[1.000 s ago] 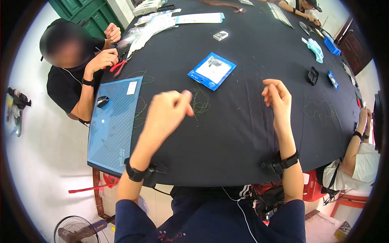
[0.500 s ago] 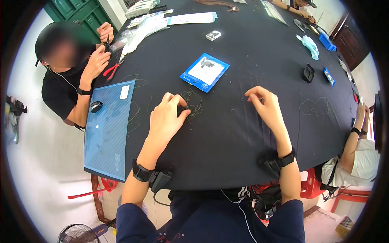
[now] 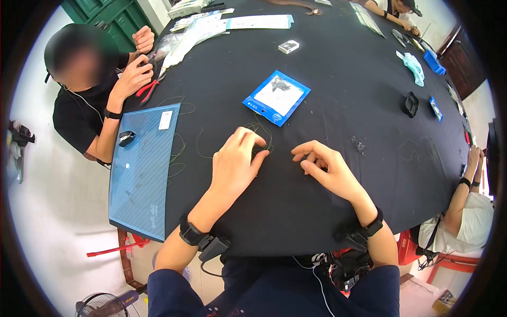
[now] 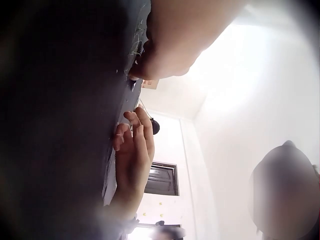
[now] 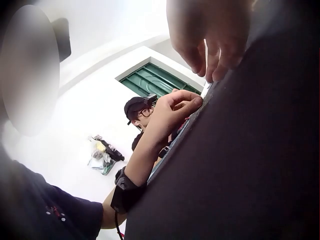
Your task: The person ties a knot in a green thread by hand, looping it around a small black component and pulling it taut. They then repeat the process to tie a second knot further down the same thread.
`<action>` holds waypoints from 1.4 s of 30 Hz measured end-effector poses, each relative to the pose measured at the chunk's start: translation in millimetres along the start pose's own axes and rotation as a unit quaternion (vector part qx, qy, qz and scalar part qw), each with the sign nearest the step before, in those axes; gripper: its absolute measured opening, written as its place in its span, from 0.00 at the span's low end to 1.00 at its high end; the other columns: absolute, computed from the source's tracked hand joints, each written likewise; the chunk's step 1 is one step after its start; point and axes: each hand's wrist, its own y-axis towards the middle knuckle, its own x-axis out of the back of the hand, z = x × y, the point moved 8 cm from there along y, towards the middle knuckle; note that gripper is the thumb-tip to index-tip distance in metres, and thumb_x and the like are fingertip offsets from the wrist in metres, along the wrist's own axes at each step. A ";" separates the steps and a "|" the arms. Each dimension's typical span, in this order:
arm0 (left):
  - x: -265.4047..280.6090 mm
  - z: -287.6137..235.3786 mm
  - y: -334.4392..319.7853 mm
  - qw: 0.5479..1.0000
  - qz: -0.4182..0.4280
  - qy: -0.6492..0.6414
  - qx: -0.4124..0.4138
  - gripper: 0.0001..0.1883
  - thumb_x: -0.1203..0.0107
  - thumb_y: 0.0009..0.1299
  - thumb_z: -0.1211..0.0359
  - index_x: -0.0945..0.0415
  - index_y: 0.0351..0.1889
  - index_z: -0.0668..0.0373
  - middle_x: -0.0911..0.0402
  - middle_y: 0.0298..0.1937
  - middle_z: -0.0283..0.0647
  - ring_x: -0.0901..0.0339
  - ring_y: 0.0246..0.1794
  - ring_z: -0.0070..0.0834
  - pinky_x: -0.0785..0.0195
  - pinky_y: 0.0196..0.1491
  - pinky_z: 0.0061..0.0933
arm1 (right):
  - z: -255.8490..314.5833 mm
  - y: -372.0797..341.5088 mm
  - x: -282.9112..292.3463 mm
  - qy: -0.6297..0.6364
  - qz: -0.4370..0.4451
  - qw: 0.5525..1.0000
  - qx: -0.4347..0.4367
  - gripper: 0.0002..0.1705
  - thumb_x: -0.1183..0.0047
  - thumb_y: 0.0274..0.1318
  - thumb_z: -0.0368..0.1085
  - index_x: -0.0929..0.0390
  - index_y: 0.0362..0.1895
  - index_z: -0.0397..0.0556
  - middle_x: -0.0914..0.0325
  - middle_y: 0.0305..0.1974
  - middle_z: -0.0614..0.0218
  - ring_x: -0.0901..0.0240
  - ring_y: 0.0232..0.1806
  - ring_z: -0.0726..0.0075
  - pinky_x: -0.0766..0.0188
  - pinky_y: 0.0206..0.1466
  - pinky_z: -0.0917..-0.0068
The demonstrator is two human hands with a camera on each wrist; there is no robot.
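Just beyond the left hand's fingertips lies a loose tangle of thin green thread, farther from the right hand, whose relaxed fingers look empty; whether the left pinches a strand, I can't tell.

Green door, fan, white wall

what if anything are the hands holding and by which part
It cannot be told whether the left hand holds the green thread beside its fingers, or where. Nothing shows held in the right hand.
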 end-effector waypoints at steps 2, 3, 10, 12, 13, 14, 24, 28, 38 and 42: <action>-2.1 -0.8 0.4 1.000 0.003 -0.012 -0.012 0.07 0.37 0.60 0.70 0.24 0.33 0.55 0.24 0.37 0.33 0.22 0.36 0.34 0.29 0.34 0.32 | 0.6 0.3 0.5 -0.011 -0.003 1.000 0.002 0.13 0.48 0.56 0.26 0.24 0.47 0.45 0.22 0.45 0.65 0.27 0.33 0.80 0.33 0.30 0.83; -3.6 -2.2 0.7 1.000 0.005 -0.019 -0.020 0.07 0.37 0.59 0.70 0.23 0.33 0.56 0.23 0.38 0.34 0.21 0.36 0.35 0.28 0.36 0.32 | 3.9 0.5 -0.1 -0.018 -0.002 1.000 0.022 0.13 0.48 0.56 0.26 0.24 0.47 0.45 0.23 0.47 0.65 0.27 0.33 0.80 0.34 0.30 0.83; -0.8 -1.1 2.1 0.999 -0.015 -0.032 0.008 0.07 0.36 0.58 0.70 0.23 0.33 0.55 0.22 0.37 0.32 0.22 0.40 0.33 0.28 0.37 0.31 | 11.1 0.6 -3.8 -0.049 0.020 0.997 0.058 0.15 0.48 0.55 0.26 0.24 0.49 0.46 0.29 0.58 0.63 0.28 0.32 0.79 0.34 0.28 0.83; -5.5 1.7 1.0 1.000 -0.002 -0.020 0.008 0.07 0.36 0.59 0.71 0.23 0.33 0.54 0.22 0.38 0.32 0.23 0.40 0.32 0.28 0.37 0.31 | 9.1 2.3 -3.4 -0.048 0.024 0.997 0.053 0.15 0.47 0.55 0.27 0.24 0.49 0.46 0.30 0.59 0.63 0.27 0.32 0.79 0.34 0.28 0.83; -7.4 4.1 2.0 0.999 0.007 -0.026 0.019 0.07 0.35 0.57 0.71 0.22 0.32 0.54 0.23 0.36 0.31 0.23 0.39 0.31 0.29 0.37 0.31 | 10.0 4.3 -3.1 -0.047 0.025 0.997 0.051 0.15 0.47 0.55 0.27 0.24 0.49 0.46 0.30 0.59 0.63 0.27 0.32 0.79 0.34 0.28 0.83; -6.0 4.4 3.2 0.999 -0.002 -0.033 0.015 0.07 0.35 0.56 0.71 0.22 0.31 0.54 0.22 0.36 0.31 0.23 0.38 0.31 0.29 0.37 0.31 | 10.3 5.7 -2.9 -0.044 0.026 0.998 0.047 0.16 0.47 0.55 0.27 0.24 0.49 0.46 0.30 0.59 0.63 0.27 0.32 0.79 0.34 0.27 0.83; -7.4 -4.8 3.8 0.987 -0.016 -0.159 -0.004 0.06 0.34 0.57 0.73 0.21 0.29 0.55 0.21 0.36 0.30 0.25 0.33 0.22 0.34 0.30 0.23 | 1.8 4.5 -13.7 0.103 0.083 0.991 -0.017 0.21 0.49 0.59 0.30 0.27 0.58 0.43 0.30 0.59 0.61 0.25 0.38 0.76 0.28 0.32 0.82; -13.3 -2.3 2.9 0.986 -0.001 -0.164 -0.009 0.07 0.33 0.56 0.73 0.21 0.29 0.55 0.21 0.36 0.31 0.25 0.35 0.24 0.33 0.31 0.23 | 3.2 5.0 -14.1 0.101 0.082 0.991 -0.029 0.21 0.52 0.62 0.29 0.29 0.60 0.42 0.28 0.57 0.60 0.24 0.38 0.75 0.26 0.34 0.81; -12.1 -2.9 1.8 0.986 -0.015 -0.166 -0.024 0.07 0.34 0.56 0.73 0.20 0.31 0.55 0.21 0.38 0.32 0.26 0.43 0.32 0.33 0.47 0.32 | -0.2 3.1 -12.5 0.090 0.078 0.992 -0.044 0.21 0.54 0.63 0.31 0.28 0.60 0.41 0.25 0.56 0.58 0.22 0.40 0.72 0.24 0.37 0.79; -14.8 0.9 2.3 0.985 -0.010 -0.169 -0.014 0.07 0.35 0.56 0.74 0.20 0.31 0.55 0.20 0.39 0.32 0.26 0.43 0.33 0.33 0.47 0.32 | -2.8 2.8 -12.4 0.111 0.075 0.990 -0.052 0.22 0.54 0.64 0.31 0.29 0.62 0.41 0.25 0.57 0.57 0.22 0.41 0.72 0.23 0.37 0.78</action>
